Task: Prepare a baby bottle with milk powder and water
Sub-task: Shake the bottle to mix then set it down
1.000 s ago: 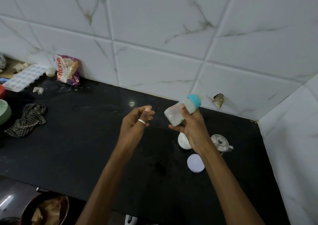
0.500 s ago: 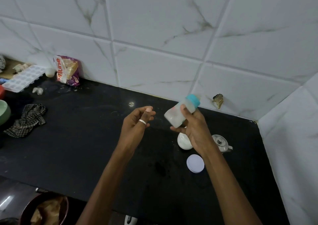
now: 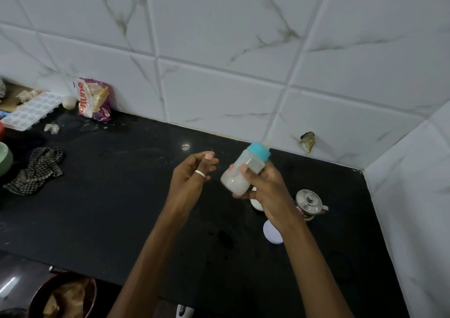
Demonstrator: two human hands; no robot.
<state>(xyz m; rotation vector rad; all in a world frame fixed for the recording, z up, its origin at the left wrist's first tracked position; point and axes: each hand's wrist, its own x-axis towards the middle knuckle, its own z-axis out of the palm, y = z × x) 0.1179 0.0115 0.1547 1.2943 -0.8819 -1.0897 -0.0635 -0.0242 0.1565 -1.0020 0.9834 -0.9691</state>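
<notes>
Bottle [image 3: 244,170] with milky liquid is sitting tilted in my right hand [image 3: 266,191] — my fingers are closing around its body, its blue collar pointing up toward the wall, above the black counter [image 3: 109,196]. My left hand [image 3: 191,176] is hovering just beside it, loosely curled — holding nothing.

Dim, cool, even light; no clear source. White wall tiles [image 3: 219,25] bright but not blown out. Black counter [image 3: 121,196] swallows shadows, w/ one small glare spot [image 3: 185,146] far centre. Bottle [image 3: 243,171] smeared by motion blur, esp. its lower end; hands a bit soft. Wide-angle bend: tile lines curve and tilt twd edges. Near-left corner murky, low detail.
</notes>
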